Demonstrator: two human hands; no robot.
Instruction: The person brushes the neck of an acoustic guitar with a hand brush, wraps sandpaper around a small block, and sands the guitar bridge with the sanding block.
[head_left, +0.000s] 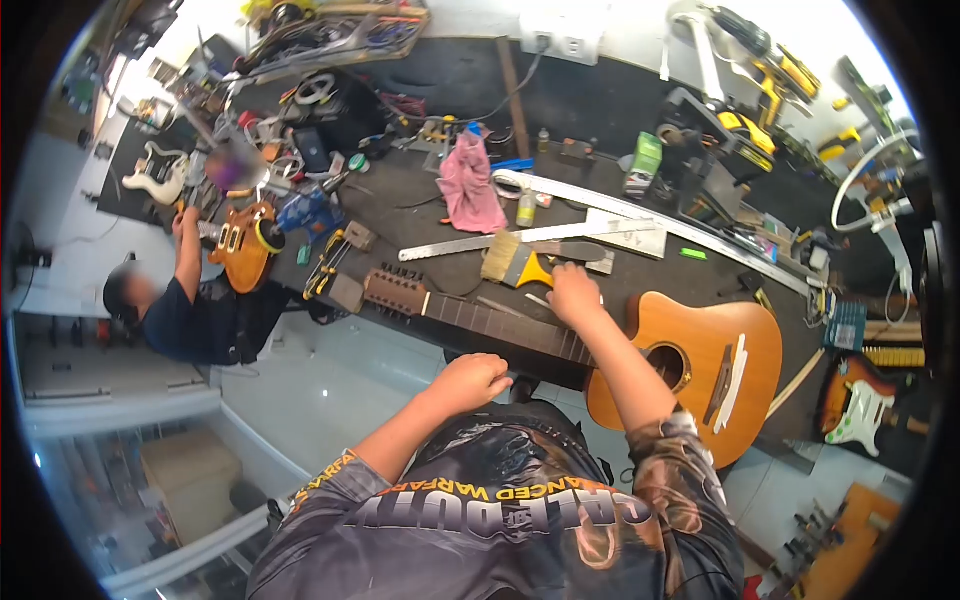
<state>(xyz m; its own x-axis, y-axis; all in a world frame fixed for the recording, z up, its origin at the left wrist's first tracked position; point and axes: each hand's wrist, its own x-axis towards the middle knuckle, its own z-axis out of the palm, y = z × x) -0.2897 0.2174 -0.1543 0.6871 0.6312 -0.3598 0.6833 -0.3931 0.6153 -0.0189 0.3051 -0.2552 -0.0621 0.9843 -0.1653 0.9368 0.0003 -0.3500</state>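
Observation:
A wide paintbrush (515, 262) with a yellow handle and pale bristles lies on the dark bench. My right hand (575, 295) is closed at the end of its handle, the bristles pointing left. Under my right forearm is an acoustic guitar (735, 330), its body to the right and its bare fretboard running left to the headstock (393, 292). No strings show on it. My left hand (475, 380) is in front of the neck, apart from it, fingers curled with nothing visible in them.
Behind the brush lie a steel ruler (450, 247), a pink cloth (470, 185), a small bottle (526, 208) and a long metal straightedge (680, 220). At left, another person (190, 310) handles an electric guitar (243, 250). A sunburst guitar body (838, 400) is at right.

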